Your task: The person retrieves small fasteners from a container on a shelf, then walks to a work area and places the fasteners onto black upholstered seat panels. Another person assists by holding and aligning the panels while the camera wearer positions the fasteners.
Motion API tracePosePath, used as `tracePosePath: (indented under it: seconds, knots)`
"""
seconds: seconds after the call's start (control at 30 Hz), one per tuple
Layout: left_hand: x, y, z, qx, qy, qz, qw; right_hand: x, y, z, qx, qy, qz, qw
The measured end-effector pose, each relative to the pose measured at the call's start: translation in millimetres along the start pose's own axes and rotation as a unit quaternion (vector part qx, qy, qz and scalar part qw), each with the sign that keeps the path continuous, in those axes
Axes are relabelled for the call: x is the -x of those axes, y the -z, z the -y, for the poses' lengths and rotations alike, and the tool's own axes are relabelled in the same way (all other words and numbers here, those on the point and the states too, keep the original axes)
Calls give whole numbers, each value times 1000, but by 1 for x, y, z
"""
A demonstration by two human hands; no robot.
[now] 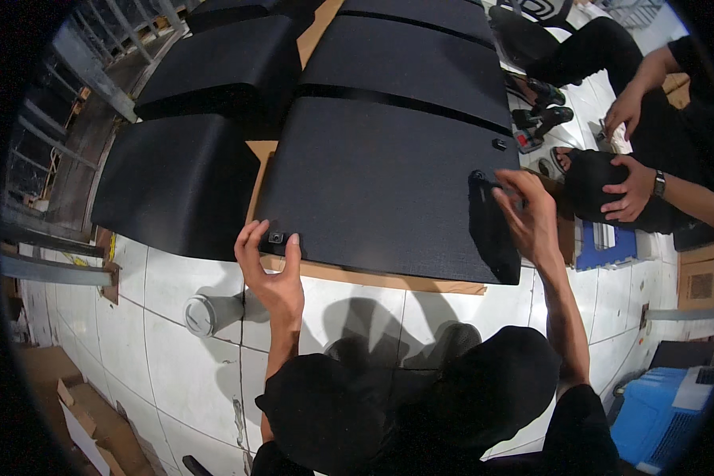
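A wide black textured panel (pixel 389 182) lies in front of me, its near edge toward my knees. At its near left corner, my left hand (pixel 274 266) has thumb and fingers apart on either side of a small black square block (pixel 275 237), with gaps showing between them. My right hand (pixel 529 210) hovers by the panel's right side, fingers bent and apart, nothing visible in them. Just left of its fingertips sits a small dark piece (pixel 477 175), partly lost in the hand's shadow. Another small black block (pixel 499 144) rests farther up the right edge.
More black panels (pixel 190 182) stand to the left and beyond, with cardboard (pixel 373 275) beneath. A grey lidded cup (pixel 212 314) is on the tiled floor. At right, another person's hand (pixel 633 189) rests on a knee near cordless drills (pixel 543 123). A blue crate (pixel 666 412) stands lower right.
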State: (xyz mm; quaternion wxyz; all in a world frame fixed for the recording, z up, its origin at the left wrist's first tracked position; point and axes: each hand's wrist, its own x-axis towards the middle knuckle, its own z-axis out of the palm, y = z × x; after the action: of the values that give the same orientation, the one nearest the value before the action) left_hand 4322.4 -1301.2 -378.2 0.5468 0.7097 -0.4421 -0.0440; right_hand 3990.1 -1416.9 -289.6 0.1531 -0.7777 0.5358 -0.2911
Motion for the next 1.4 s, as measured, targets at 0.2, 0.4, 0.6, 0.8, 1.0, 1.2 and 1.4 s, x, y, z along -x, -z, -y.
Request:
tracePosePath:
  seconds: [0.2, 0.4, 0.6, 0.8, 1.0, 1.2, 1.4]
  knots:
    - [4, -4, 6, 30, 23, -12, 999, -41, -10, 4, 93, 91, 124, 984]
    - [7, -12, 15, 82, 4, -46, 996, -82, -50, 51, 3, 172, 140, 975]
    - [9, -13, 21, 105, 13, -52, 993, -154, -131, 101, -51, 130, 131, 981]
    - [7, -11, 18, 80, 10, -44, 996, -174, -181, 102, -1, 226, 54, 973]
    - [5, -4, 18, 92, 17, -22, 995, -102, -128, 76, -13, 132, 136, 982]
    - [5, -2, 10, 106, 55, -17, 993, 1, -16, 32, 57, 115, 140, 982]
    - [6, -1, 5, 115, 113, 4, 987, 112, 20, -9, -32, -252, -176, 951]
